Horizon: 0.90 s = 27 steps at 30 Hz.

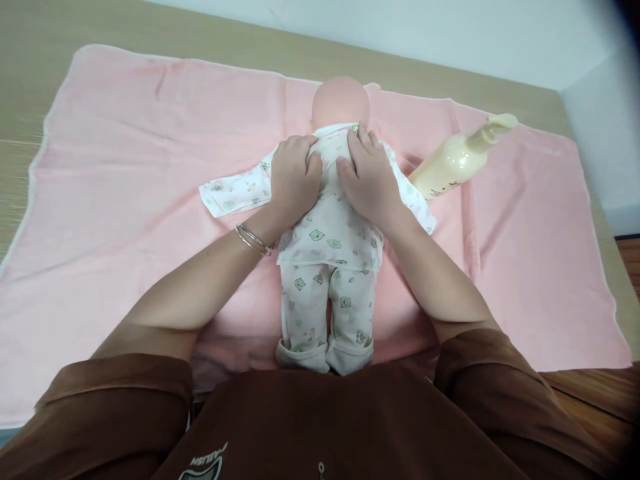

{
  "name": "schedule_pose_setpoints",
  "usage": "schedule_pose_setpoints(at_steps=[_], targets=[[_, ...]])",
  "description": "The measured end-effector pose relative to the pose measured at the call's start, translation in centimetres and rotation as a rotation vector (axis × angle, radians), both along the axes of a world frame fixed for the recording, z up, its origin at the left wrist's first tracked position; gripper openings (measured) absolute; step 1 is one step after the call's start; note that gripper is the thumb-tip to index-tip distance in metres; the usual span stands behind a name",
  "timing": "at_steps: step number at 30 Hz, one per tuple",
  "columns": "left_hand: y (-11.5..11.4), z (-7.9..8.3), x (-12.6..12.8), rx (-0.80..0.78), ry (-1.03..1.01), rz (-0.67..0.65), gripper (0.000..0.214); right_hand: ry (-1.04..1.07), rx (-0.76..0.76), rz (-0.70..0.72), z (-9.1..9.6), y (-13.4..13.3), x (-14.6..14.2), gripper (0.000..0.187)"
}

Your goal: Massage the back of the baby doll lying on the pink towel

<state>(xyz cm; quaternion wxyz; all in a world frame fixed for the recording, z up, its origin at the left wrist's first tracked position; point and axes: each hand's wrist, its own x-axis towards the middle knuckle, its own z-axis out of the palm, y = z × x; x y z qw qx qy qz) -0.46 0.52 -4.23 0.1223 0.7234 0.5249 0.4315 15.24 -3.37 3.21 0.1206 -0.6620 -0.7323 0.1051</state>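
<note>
A baby doll point(343, 103) lies on its front on a pink blanket point(125, 153), its smooth bald head away from me and no face showing. It wears a white printed top point(325, 237) and matching trousers point(305, 307) with turned-up cuffs. My left hand point(296, 177) rests on the doll's upper back at the left shoulder, thumb toward the spine, fingertips partly hidden by foreshortening. On the right shoulder my right hand point(370, 173) lies flat, fingers stretched toward the head and thumb apart. Both sleeves of the top spread out sideways from under my hands.
A cream-coloured pump bottle point(450, 163) is close to the doll's right-side sleeve, its pump pointing up and right. The blanket covers much of a wooden table point(30, 80). A white wall point(425, 33) rises behind it. Wooden floor point(595, 400) shows at lower right.
</note>
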Motion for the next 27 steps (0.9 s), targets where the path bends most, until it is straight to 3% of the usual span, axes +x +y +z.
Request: schedule_pose_setpoints(at_steps=[3, 7, 9, 11, 15, 19, 23, 27], targets=[[0.1, 0.0, 0.1, -0.009, 0.005, 0.001, 0.028, -0.059, -0.049, -0.030, 0.7, -1.7, -0.6, 0.069], [0.3, 0.3, 0.4, -0.069, 0.018, 0.031, 0.025, -0.124, 0.074, 0.168, 0.8, -4.9, -2.4, 0.065], [0.2, 0.6, 0.5, -0.093, 0.032, 0.034, 0.027, -0.116, 0.086, 0.245, 0.6, -4.6, -2.1, 0.062], [0.0, 0.8, 0.4, -0.093, 0.037, 0.026, 0.025, -0.067, 0.055, 0.237, 0.3, -3.0, -0.9, 0.059], [-0.2, 0.8, 0.1, -0.059, -0.021, 0.009, 0.016, -0.004, 0.033, 0.074, -0.3, -0.1, 1.0, 0.066], [-0.3, 0.7, 0.1, -0.053, -0.028, 0.009, 0.022, -0.123, 0.036, 0.014, -0.4, -2.6, -0.9, 0.069], [-0.2, 1.0, 0.4, -0.067, 0.009, 0.005, 0.029, -0.173, 0.093, 0.170, -0.3, -5.4, -3.0, 0.066], [-0.4, 1.7, 0.7, -0.087, 0.126, 0.054, 0.029, -0.085, 0.084, 0.199, -0.3, -3.1, -1.3, 0.061]])
